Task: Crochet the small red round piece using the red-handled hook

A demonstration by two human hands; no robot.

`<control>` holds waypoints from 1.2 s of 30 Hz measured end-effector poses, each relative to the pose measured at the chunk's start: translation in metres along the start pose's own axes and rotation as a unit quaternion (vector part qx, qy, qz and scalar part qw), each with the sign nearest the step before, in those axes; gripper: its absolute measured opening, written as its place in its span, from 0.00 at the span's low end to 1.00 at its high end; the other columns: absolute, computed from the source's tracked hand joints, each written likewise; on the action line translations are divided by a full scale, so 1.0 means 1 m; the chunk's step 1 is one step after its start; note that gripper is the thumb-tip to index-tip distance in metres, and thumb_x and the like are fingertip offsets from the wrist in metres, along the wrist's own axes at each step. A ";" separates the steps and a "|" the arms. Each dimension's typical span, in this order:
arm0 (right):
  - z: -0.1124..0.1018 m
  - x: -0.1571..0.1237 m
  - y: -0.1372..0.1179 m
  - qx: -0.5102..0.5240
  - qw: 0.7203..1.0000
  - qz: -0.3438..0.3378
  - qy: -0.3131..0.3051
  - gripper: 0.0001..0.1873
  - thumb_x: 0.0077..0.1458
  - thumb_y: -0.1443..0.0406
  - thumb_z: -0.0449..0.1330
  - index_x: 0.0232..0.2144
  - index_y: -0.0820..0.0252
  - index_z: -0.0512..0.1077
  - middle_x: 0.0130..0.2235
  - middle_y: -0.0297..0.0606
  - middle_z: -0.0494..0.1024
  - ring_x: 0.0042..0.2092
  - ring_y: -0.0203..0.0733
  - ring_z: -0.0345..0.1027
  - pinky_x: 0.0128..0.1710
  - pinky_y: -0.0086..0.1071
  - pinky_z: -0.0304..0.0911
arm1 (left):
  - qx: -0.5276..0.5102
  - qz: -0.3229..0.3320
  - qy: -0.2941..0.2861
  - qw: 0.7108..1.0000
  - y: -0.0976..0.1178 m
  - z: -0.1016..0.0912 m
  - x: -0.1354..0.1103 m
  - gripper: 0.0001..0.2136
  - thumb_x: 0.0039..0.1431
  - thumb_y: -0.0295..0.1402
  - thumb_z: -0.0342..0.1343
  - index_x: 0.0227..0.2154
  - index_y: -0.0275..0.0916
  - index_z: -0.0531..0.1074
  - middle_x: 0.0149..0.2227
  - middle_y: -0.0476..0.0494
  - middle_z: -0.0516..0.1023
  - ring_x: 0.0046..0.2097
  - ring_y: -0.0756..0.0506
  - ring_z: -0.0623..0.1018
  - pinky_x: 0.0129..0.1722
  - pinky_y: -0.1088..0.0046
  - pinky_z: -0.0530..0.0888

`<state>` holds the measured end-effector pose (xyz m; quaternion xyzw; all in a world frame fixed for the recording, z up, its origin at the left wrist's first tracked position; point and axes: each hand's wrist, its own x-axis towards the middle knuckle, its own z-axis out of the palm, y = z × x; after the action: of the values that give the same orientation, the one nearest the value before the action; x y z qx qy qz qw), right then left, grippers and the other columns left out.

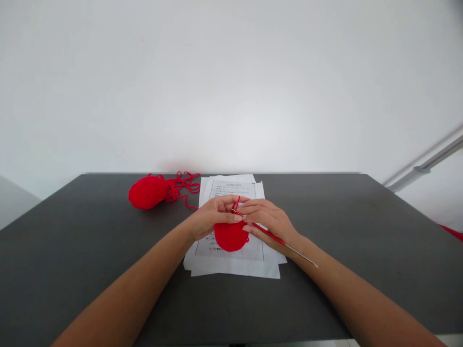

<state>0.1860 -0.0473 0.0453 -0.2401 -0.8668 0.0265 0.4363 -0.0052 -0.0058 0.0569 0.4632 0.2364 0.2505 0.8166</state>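
My left hand [211,217] pinches the top edge of a round red crocheted piece [230,237] that hangs below its fingers, with a strand of red yarn looped over them. My right hand [269,219] is closed on a crochet hook [280,241] with a red grip and a metal shaft; the hook's tip meets the piece between the two hands. Both hands hover above printed paper sheets [235,262]. A ball of red yarn [147,192] lies at the back left, its loose strand [184,185] trailing toward my hands.
The dark grey table [72,250] stands against a white wall. Its far edge runs just behind the yarn and papers. A grey rail [427,167] slants along the wall at the right. A bit of something red [452,232] shows past the table's right edge.
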 end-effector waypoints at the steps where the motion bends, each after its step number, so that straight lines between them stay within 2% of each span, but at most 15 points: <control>1: -0.002 0.001 -0.001 -0.005 1.000 0.000 -0.004 0.06 0.55 0.68 0.60 0.37 0.59 0.69 0.41 0.43 0.79 0.46 0.42 0.71 0.47 0.39 0.69 | 0.003 0.000 0.000 1.000 0.000 -0.001 0.000 0.23 0.45 0.23 0.64 0.47 0.38 0.72 0.33 0.45 0.79 0.33 0.49 0.77 0.35 0.75 0.70; 5: -0.007 0.004 -0.007 -0.024 1.000 0.000 0.004 0.07 0.54 0.70 0.61 0.38 0.60 0.71 0.40 0.42 0.79 0.44 0.42 0.71 0.46 0.39 0.69 | 0.009 0.019 0.008 1.000 0.006 -0.009 -0.001 0.23 0.43 0.23 0.64 0.46 0.37 0.73 0.29 0.49 0.76 0.28 0.53 0.74 0.29 0.79 0.67; 8: -0.006 0.007 -0.015 0.007 0.999 0.022 0.030 0.07 0.55 0.70 0.60 0.38 0.59 0.72 0.39 0.41 0.80 0.42 0.42 0.72 0.44 0.39 0.69 | 0.016 0.033 -0.001 0.999 0.010 -0.014 -0.003 0.23 0.42 0.23 0.63 0.46 0.38 0.74 0.28 0.50 0.74 0.26 0.54 0.71 0.26 0.79 0.64; 14: -0.001 0.010 -0.024 0.106 0.977 0.166 0.086 0.04 0.54 0.70 0.60 0.33 0.58 0.74 0.35 0.40 0.79 0.39 0.40 0.73 0.40 0.35 0.71 | 0.030 0.029 -0.015 0.999 0.012 -0.019 -0.005 0.22 0.42 0.24 0.62 0.45 0.36 0.74 0.26 0.49 0.73 0.26 0.53 0.70 0.24 0.79 0.62; 16: -0.002 0.010 -0.024 0.114 0.980 0.145 0.067 0.05 0.54 0.71 0.60 0.34 0.58 0.73 0.36 0.40 0.80 0.40 0.41 0.73 0.41 0.35 0.70 | 0.025 0.021 -0.023 0.999 0.011 -0.020 -0.005 0.21 0.42 0.24 0.62 0.44 0.35 0.74 0.26 0.48 0.73 0.25 0.53 0.70 0.23 0.79 0.62; 20: -0.007 0.011 -0.022 0.088 0.995 0.046 0.026 0.08 0.53 0.73 0.61 0.37 0.60 0.73 0.38 0.42 0.80 0.42 0.42 0.72 0.44 0.38 0.69 | 0.011 0.008 -0.035 0.999 0.009 -0.020 -0.005 0.21 0.41 0.24 0.62 0.43 0.34 0.74 0.26 0.47 0.74 0.25 0.53 0.70 0.23 0.79 0.61; 22: -0.008 0.011 -0.023 0.083 0.995 0.049 0.036 0.08 0.54 0.73 0.60 0.37 0.59 0.73 0.38 0.41 0.80 0.41 0.42 0.72 0.44 0.38 0.69 | 0.014 0.002 -0.039 0.999 0.009 -0.020 -0.005 0.21 0.42 0.24 0.62 0.44 0.35 0.74 0.26 0.47 0.73 0.25 0.53 0.69 0.24 0.79 0.61; 26: -0.008 0.012 -0.024 0.101 0.989 0.099 0.048 0.06 0.54 0.72 0.61 0.36 0.59 0.73 0.36 0.40 0.80 0.39 0.41 0.73 0.39 0.36 0.71 | 0.030 -0.006 -0.038 0.999 0.009 -0.021 -0.006 0.21 0.42 0.25 0.62 0.43 0.35 0.74 0.26 0.47 0.73 0.25 0.53 0.69 0.24 0.79 0.61; 28: -0.008 0.011 -0.023 0.110 0.990 0.086 0.034 0.07 0.54 0.72 0.60 0.36 0.59 0.73 0.36 0.41 0.80 0.40 0.40 0.73 0.41 0.36 0.71 | 0.034 -0.008 -0.044 0.998 0.010 -0.023 -0.007 0.21 0.42 0.25 0.62 0.43 0.34 0.74 0.26 0.47 0.73 0.25 0.52 0.68 0.24 0.78 0.60; 32: -0.009 0.010 -0.020 0.096 0.995 0.019 -0.001 0.08 0.55 0.72 0.60 0.38 0.59 0.72 0.38 0.42 0.80 0.41 0.41 0.74 0.45 0.39 0.69 | 0.018 -0.009 -0.065 0.998 0.009 -0.025 -0.006 0.21 0.41 0.25 0.62 0.43 0.33 0.74 0.25 0.47 0.73 0.25 0.52 0.68 0.25 0.75 0.61; 36: -0.008 0.010 -0.023 0.098 0.994 0.032 0.031 0.08 0.55 0.73 0.59 0.38 0.60 0.72 0.37 0.42 0.80 0.41 0.41 0.74 0.43 0.38 0.70 | 0.003 -0.007 -0.067 0.998 0.007 -0.022 -0.006 0.20 0.41 0.25 0.62 0.43 0.33 0.75 0.26 0.46 0.73 0.25 0.52 0.69 0.26 0.75 0.61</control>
<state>0.1776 -0.0649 0.0634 -0.2239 -0.8378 0.1178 0.4837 -0.0250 0.0080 0.0541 0.4799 0.1847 0.2125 0.8309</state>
